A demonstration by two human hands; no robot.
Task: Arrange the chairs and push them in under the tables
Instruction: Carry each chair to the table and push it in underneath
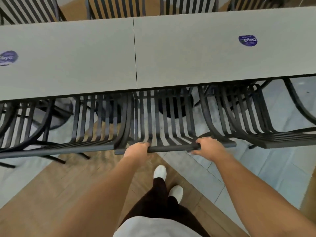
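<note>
I grip the top rail of a black slatted chair (pixel 164 120) with my left hand (pixel 137 148) and right hand (pixel 207 146), its seat tucked beneath two grey tables (pixel 188 53) set edge to edge. Matching chairs stand on either side, one (pixel 89 120) touching on the left.

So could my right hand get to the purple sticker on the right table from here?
Probably yes: the right hand only grips the chair, and the table around that sticker is bare.

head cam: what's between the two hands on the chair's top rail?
Only bare rail: the left hand and right hand grip the chair's top rail, nothing between them.
</note>
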